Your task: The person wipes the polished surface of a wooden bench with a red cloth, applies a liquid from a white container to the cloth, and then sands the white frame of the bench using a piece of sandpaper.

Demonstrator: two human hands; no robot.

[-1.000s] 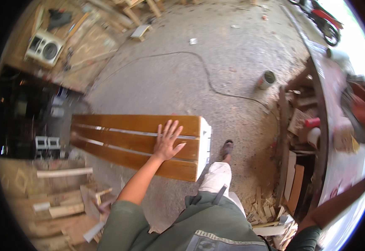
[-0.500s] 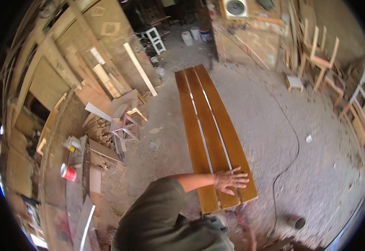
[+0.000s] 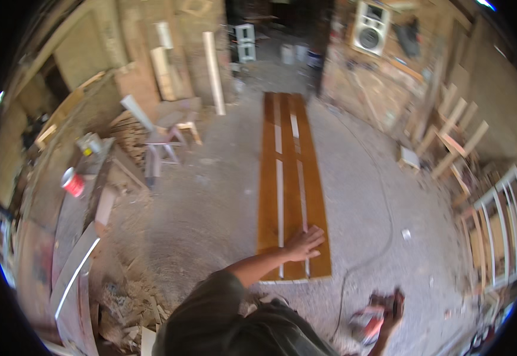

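A long panel of three brown varnished slats [image 3: 269, 213], with narrow gaps between them, stretches away from me. My left hand [image 3: 306, 243] lies on its near end, palm down with the fingers apart, and holds nothing. Low on the right, beyond the panel's near corner, my right hand [image 3: 395, 308] is blurred by motion. Beside it are a smeared dark shape and a red and whitish thing [image 3: 368, 325] whose kind I cannot make out. Whether the right hand grips either one is unclear.
A dark cable [image 3: 389, 207] curves over the dusty floor right of the panel. At left, a red can [image 3: 72, 182] stands on a cluttered bench [image 3: 68, 216], near a small stool [image 3: 162, 142]. Chair frames [image 3: 457, 133] and a white slatted frame [image 3: 501, 231] stand at right.
My view has swung, so the panel now runs straighter ahead. My left hand stays on its near end. My right hand has moved out to the right, away from the panel's edge.
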